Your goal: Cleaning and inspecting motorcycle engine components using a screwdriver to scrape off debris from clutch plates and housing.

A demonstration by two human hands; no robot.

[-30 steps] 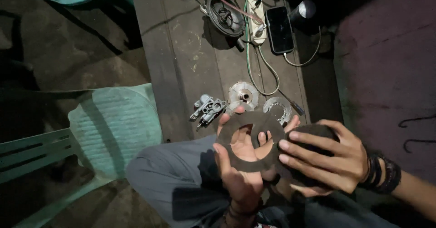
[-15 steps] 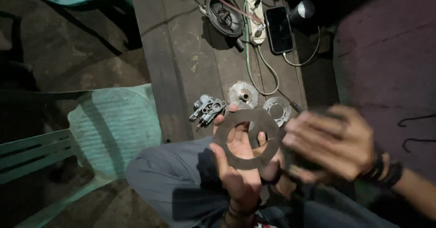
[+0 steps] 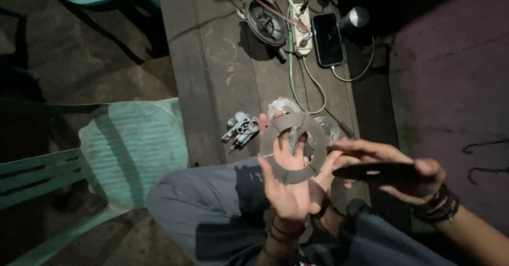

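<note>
My left hand (image 3: 289, 181) is palm up above my knee and holds a flat grey ring-shaped disc (image 3: 318, 139), with my fingers showing through its centre hole. My right hand (image 3: 392, 162) is just to the right of it and grips a second dark flat disc (image 3: 379, 171), seen nearly edge-on and tilted. The two discs are apart. Black bands circle my right wrist (image 3: 440, 207).
On the dark wooden bench (image 3: 212, 75) lie a small grey metal part (image 3: 241, 128), two round silvery parts (image 3: 283, 106), a round black part (image 3: 265, 19), a white power strip with cables (image 3: 299, 30) and a black phone (image 3: 327, 39). A pale green plastic chair (image 3: 127, 149) stands at my left.
My right hand has drawn the second disc off the one in my left hand and moved it right, turning it edge-on. The left hand stays in place with its disc.
</note>
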